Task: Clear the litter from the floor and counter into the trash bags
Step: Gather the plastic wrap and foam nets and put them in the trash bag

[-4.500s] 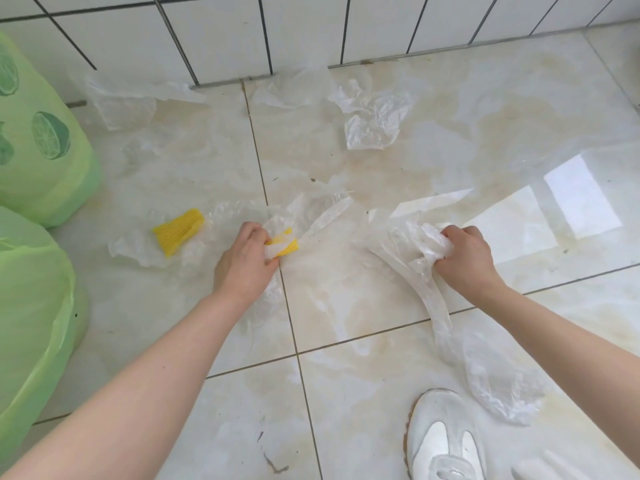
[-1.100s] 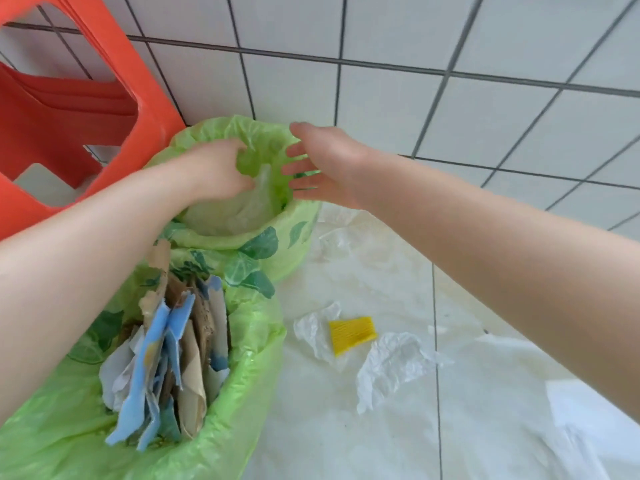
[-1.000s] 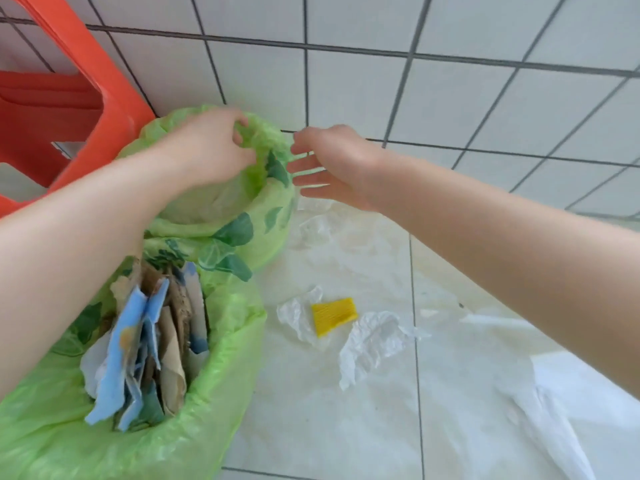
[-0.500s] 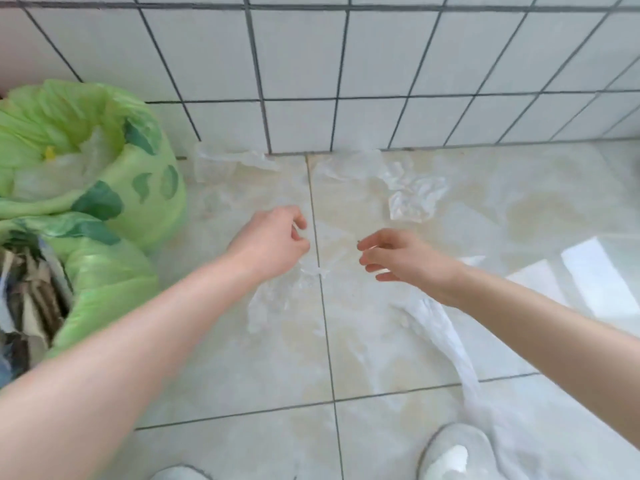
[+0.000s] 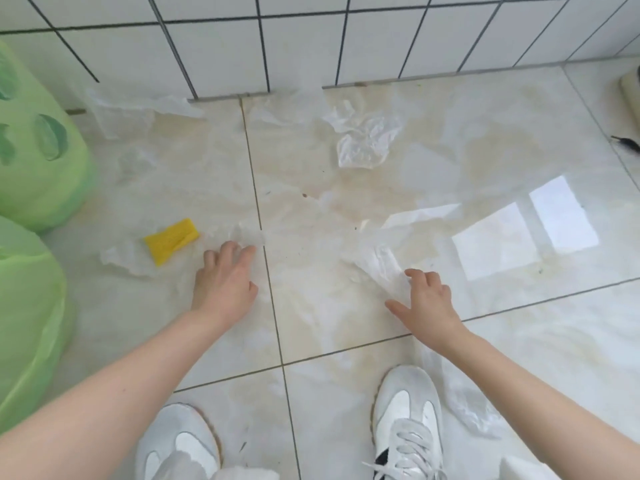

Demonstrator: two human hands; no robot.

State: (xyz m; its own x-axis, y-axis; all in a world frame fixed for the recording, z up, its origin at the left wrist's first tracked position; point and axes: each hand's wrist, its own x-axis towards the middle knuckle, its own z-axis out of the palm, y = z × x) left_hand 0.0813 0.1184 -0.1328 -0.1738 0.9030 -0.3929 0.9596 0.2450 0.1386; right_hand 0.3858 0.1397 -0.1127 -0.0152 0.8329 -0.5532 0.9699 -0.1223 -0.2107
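Two hands down at floor litter: left hand (image 5: 225, 285) spread over clear wrapper (image 5: 242, 237); right hand (image 5: 427, 303) fingers splayed, touching crumpled plastic film (image 5: 384, 263). Next: pinch, lift, carry to trash bags (image 5: 38, 161).

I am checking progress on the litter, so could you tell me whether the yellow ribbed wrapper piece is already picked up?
No, the yellow ribbed wrapper piece lies on the tiled floor, apart from the open left hand.

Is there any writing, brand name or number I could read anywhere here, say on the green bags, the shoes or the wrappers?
None can be read.
Green trash bags: printed leaf and fruit shapes only, no words.
Shoes: no legible brand or lettering.
Yellow wrapper: no print visible.
Clear plastic scraps: blank.
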